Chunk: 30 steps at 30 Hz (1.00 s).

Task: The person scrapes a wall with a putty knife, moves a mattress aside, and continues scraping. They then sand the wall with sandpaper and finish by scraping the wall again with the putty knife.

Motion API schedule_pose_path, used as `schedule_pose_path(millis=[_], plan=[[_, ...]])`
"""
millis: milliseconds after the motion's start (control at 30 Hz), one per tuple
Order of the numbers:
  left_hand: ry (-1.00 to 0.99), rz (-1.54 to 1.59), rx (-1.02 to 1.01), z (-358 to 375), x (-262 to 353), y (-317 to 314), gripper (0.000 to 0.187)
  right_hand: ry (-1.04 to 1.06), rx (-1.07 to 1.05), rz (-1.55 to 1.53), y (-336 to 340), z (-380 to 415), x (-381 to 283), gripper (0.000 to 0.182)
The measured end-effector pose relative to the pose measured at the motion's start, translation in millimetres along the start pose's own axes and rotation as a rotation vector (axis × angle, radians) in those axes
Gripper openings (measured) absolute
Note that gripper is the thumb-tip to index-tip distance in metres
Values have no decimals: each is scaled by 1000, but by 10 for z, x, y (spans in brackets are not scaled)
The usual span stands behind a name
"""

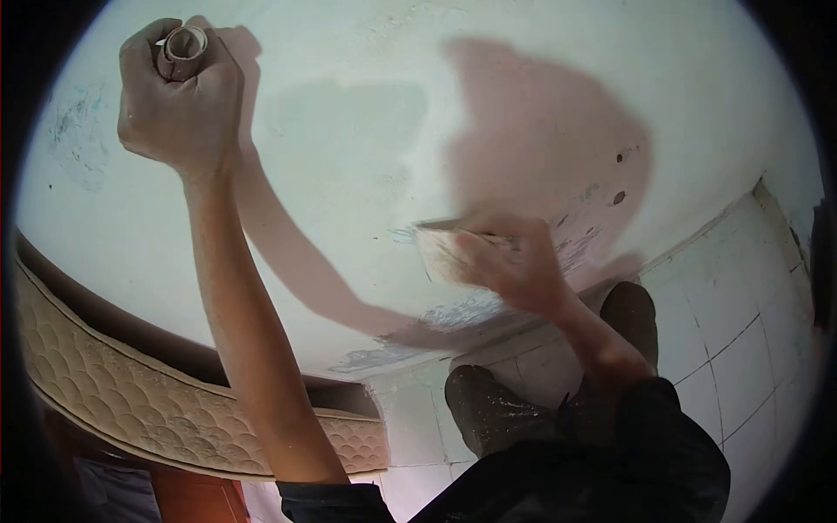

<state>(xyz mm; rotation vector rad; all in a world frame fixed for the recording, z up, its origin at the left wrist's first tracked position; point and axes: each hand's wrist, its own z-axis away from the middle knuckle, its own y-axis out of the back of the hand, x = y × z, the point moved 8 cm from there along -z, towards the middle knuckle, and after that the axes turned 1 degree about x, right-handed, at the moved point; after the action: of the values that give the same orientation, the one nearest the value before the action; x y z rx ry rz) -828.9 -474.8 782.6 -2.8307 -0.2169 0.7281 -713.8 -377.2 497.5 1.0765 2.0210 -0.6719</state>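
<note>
My left hand [174, 113] is raised at the upper left, its dusty fingers closed round a rolled-up sheet of sandpaper [185, 45]. The roll's open end faces me. Lower down, my right hand [520, 264] presses a pale, flat piece of sandpaper [440, 253] against the white wall [340, 192]; motion blurs the fingers a little. Grey, scuffed patches [471, 309] mark the wall below and to the right of that hand. Both arms cast shadows on the wall.
A quilted beige mattress [113, 383] stands along the wall at lower left. White floor tiles [741, 366] lie at right, meeting the wall's base. My dark-clad knees [488, 414] are close to the wall. Two small holes [620, 198] show at right.
</note>
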Motion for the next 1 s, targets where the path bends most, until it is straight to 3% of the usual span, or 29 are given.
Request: schedule_pose_path(millis=[33,100,167,233,267,300,400,467,533,600,667,733,767,800,833,900,1000], plan=[[-22,17,1,4,-3,4,9,-269,-43,-102,105,224,285,14],[-48,37,83,-2,-11,18,13,-717,224,-526,343,904,1047,22],[-81,46,153,11,7,86,16,-844,231,-649,475,1448,1524,29],[-3,54,86,14,-25,70,11,-761,81,-670,441,1715,1617,38],[1,52,74,26,-30,72,11,-1136,103,-1150,216,2007,1578,41],[24,58,67,36,-49,68,12,-1152,110,-1155,167,2004,1516,41],[111,65,89,89,-27,67,14,-1059,-7,-1052,57,1818,1302,34],[200,121,15,90,-7,38,15,-763,-16,-673,206,1327,1087,30],[80,140,85,44,4,101,14,-697,12,-521,141,1115,947,27],[17,169,198,25,175,105,16,-366,-40,-185,122,771,772,27],[-10,86,193,26,111,97,15,-281,8,-126,-46,417,550,25],[-44,195,277,41,102,149,15,-185,52,-62,-203,260,335,23],[-77,232,305,38,116,199,14,-145,84,-50,-269,240,253,25],[20,146,219,36,68,167,14,-104,114,-44,-309,226,194,27],[-42,208,326,44,93,219,15,-99,83,-39,-335,280,250,27],[-61,198,347,41,41,188,16,22,229,-74,-194,480,315,29],[27,42,205,34,7,204,21,-111,276,-179,-262,564,321,35]])
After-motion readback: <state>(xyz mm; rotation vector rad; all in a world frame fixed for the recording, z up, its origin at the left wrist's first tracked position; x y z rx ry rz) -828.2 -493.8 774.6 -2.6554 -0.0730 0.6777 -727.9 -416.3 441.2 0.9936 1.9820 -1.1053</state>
